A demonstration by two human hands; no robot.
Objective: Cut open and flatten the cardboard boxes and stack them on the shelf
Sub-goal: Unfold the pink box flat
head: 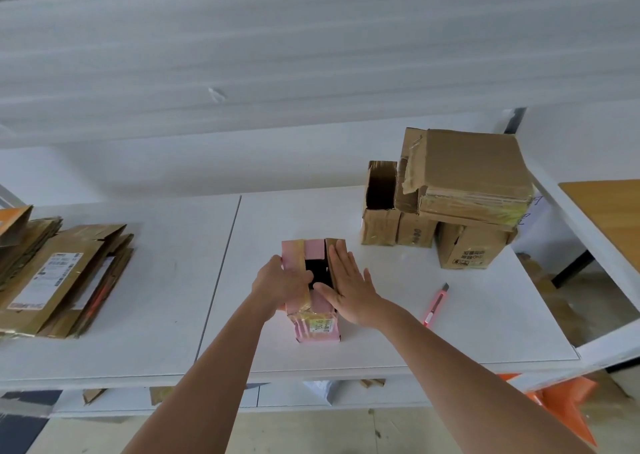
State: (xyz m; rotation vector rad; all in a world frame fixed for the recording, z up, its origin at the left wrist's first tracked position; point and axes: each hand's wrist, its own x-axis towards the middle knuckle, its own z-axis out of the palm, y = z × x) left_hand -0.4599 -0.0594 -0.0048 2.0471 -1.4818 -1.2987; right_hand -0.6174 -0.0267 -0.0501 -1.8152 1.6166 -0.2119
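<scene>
Two hands work a pink box (pixel 317 318) standing near the front edge of the table (pixel 166 280). Left hand (pixel 282 285): fingers curled round the box's left top flap. Right hand (pixel 349 289): fingers straight, lying close together, pressed flat on the right flap. Utility knife (pixel 435 304): just right of the box. Unflattened boxes (pixel 450 193): far right corner. Flattened cardboard (pixel 59 277): left edge

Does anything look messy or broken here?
Yes. The brown boxes at the back right are piled crookedly, with torn flaps and crumpled tape; the top one sits tilted. Cardboard scraps lie under the table. The pink box in the hands is just opened.
</scene>
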